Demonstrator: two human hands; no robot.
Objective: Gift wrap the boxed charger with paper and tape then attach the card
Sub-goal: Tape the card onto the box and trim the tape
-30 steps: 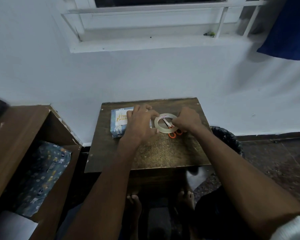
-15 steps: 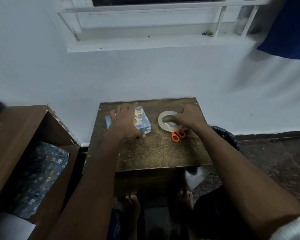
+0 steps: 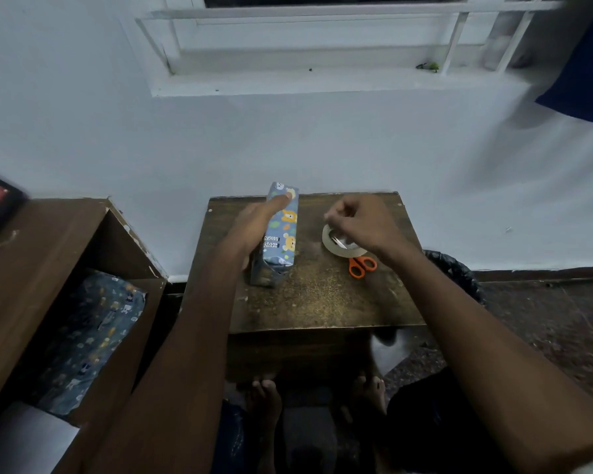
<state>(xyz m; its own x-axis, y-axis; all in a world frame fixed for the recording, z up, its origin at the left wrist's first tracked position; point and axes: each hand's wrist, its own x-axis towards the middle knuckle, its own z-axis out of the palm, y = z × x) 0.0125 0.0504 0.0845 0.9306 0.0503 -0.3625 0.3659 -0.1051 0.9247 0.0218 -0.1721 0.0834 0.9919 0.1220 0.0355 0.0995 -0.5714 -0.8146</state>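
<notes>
The charger box (image 3: pixel 283 234), wrapped in blue paper with cartoon bears, stands on its long edge on the small wooden table (image 3: pixel 322 295). My left hand (image 3: pixel 257 224) grips it from the left side, thumb near its far top corner. The card is hidden. My right hand (image 3: pixel 360 224) hovers over the clear tape roll (image 3: pixel 336 246), fingers curled, pinching what looks like a small pale piece of tape. Orange-handled scissors (image 3: pixel 362 265) lie under the roll's near edge.
A wooden shelf unit (image 3: pixel 48 254) stands to the left, with spare blue wrapping paper (image 3: pixel 93 336) and a white sheet (image 3: pixel 21 439) inside. A black bin bag (image 3: pixel 456 271) sits right of the table. The wall runs close behind. My bare feet (image 3: pixel 264 398) are under the table.
My left hand turned the wrapped box from flat, card side up, onto its edge. My right hand lifted off the tape roll and now hovers above it.
</notes>
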